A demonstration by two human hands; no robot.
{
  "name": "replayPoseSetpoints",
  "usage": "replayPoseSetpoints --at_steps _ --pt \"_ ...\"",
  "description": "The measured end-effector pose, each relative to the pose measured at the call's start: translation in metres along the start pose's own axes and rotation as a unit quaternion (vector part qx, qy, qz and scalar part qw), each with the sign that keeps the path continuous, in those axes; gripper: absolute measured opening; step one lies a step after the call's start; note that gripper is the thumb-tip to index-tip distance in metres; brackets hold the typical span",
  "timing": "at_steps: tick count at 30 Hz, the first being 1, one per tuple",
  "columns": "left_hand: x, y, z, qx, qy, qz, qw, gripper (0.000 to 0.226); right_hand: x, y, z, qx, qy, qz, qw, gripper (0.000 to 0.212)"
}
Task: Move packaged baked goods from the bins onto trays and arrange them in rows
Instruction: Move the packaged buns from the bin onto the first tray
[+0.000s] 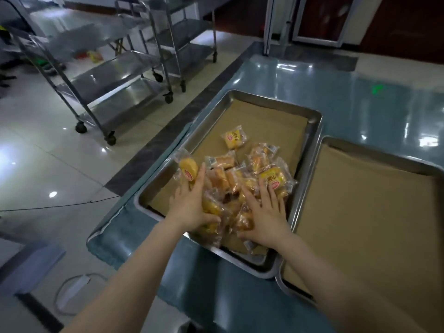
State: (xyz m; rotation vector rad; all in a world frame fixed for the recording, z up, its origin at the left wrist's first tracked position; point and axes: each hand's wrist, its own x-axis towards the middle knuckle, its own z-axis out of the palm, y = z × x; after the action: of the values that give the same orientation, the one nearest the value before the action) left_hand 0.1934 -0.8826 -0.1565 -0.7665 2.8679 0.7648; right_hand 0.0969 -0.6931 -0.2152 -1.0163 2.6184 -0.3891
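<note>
1. Left tray (310, 116): rectangular, shiny steel, rounded corners, raised rim; lined with flat brown paper (262, 123).
2. Right tray (341, 143): same steel and paper lining, nothing on the visible part; touching or just beside the left tray.
3. Both trays sit on a glossy blue-grey table (360, 92).
4. Packets (240, 183): small golden cakes in crinkly clear wrap with yellow and red labels, heaped loosely in the left tray's near half, no rows.
5. Single packet (234, 139) lies apart, farther up the paper.
6. Left hand (189, 207): fingers spread flat on the heap's left edge, one packet at its fingertips; clasp cannot be told.
7. Right hand (266, 212): open, fingers splayed, pressing on the heap, holding nothing.
8. Steel wheeled carts (108, 75) on tiled floor, left.
</note>
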Motion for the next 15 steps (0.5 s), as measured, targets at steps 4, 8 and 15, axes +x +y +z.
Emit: replayPoseSetpoints --at_steps 4,8,15 --pt "0.005 -0.011 0.006 0.032 -0.041 0.055 0.997 0.125 -0.008 -0.014 -0.003 0.046 -0.002 0.041 0.998 0.119" --pt "0.012 -0.019 0.011 0.060 -0.046 0.121 0.990 0.109 -0.018 -0.027 -0.013 0.110 0.102 0.053 0.987 0.092" --pt "0.010 -0.007 0.008 0.011 0.002 0.244 0.970 0.091 -0.055 -0.047 -0.034 0.124 0.170 0.124 0.970 0.076"
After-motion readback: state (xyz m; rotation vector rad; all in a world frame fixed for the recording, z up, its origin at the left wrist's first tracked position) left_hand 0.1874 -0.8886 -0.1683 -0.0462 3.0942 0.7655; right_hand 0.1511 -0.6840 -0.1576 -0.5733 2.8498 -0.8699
